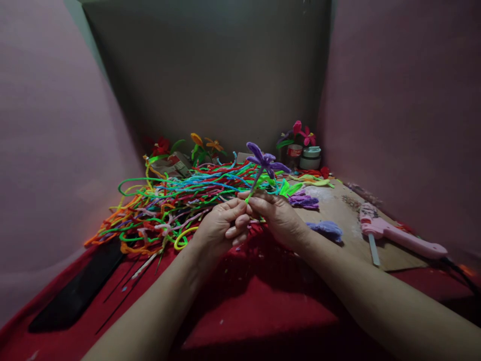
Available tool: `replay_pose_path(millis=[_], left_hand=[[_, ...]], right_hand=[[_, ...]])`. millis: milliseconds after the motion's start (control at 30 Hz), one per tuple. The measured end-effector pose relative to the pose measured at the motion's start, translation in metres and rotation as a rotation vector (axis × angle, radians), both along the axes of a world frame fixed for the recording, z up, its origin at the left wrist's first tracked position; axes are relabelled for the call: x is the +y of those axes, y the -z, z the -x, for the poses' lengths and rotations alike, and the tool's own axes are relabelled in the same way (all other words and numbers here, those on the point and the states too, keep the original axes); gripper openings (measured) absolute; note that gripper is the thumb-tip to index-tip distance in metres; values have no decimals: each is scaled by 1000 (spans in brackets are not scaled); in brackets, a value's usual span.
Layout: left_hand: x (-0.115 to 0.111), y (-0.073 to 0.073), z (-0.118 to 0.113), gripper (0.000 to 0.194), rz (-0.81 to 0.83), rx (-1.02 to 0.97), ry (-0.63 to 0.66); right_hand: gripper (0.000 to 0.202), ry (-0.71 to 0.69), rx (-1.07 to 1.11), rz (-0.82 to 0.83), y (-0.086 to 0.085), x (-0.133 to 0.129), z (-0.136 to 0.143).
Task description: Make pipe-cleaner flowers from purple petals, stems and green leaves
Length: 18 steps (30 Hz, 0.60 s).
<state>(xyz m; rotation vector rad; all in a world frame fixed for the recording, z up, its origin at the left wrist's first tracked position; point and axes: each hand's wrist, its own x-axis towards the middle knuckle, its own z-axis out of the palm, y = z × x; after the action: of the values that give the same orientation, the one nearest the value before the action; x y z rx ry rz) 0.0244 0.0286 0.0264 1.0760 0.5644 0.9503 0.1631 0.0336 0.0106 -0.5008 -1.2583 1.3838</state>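
A purple pipe-cleaner flower (266,160) stands tilted above my fingertips, its petals spread out. My right hand (281,218) is closed, pinching the flower's stem between thumb and fingers. My left hand (221,223) meets it from the other side, closed with thumb and forefinger at the lower end of the stem. A bit of bright green pipe cleaner (247,199) shows on the stem between the two sets of fingertips. The rest of the stem is hidden by my fingers.
Behind my hands lies a big heap of coloured pipe cleaners (180,193). A pink glue gun (406,236) rests on a cardboard sheet (349,200) at the right, near purple bundles (326,229). A black flat object (75,291) lies left on the red cloth (225,321). Finished flowers (308,136) stand behind.
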Motion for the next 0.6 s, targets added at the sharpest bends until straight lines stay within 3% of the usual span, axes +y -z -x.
replay_pose_path(millis=[167, 267, 500, 600], left_hand=[[5, 7, 5, 16, 56, -56, 131], [7, 10, 4, 17, 50, -9, 131], [11, 15, -6, 40, -52, 120, -94], [15, 17, -6, 45, -25, 99, -197]], right_hand=[[19, -10, -35, -43, 5, 3, -4], [22, 32, -61, -45, 6, 4, -4], [26, -28, -38, -39, 2, -2, -1], [18, 65, -67, -92, 1, -3, 0]])
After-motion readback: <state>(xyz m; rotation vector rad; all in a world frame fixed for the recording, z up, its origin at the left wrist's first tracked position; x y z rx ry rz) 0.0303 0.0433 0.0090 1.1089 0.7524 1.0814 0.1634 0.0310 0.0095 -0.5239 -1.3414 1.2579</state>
